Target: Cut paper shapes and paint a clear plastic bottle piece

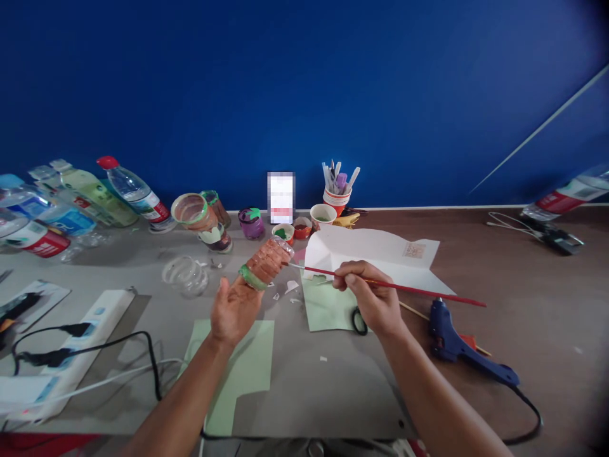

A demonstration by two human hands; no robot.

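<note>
My left hand (236,311) holds up a cut plastic bottle piece (267,261), tilted, coated in brown paint with a green rim at the hand's end. Its far end is bare clear plastic; some of my left fingers are hidden behind or inside it. A long paintbrush (428,292) with a red handle is pinched in my right hand (373,297). The brush tip lies at the piece's far right side, close to or touching the painted surface. Below the right hand are a light green paper sheet (323,311) and a black ring-shaped handle (360,322).
Paint cups stand behind: purple (251,225), green (283,233), red-brown (302,228). Painted bottle pieces (193,214) and bottles (137,197) are at left, near a power strip (90,349) with cables. A blue glue gun (457,346) lies right, beyond white paper (371,251).
</note>
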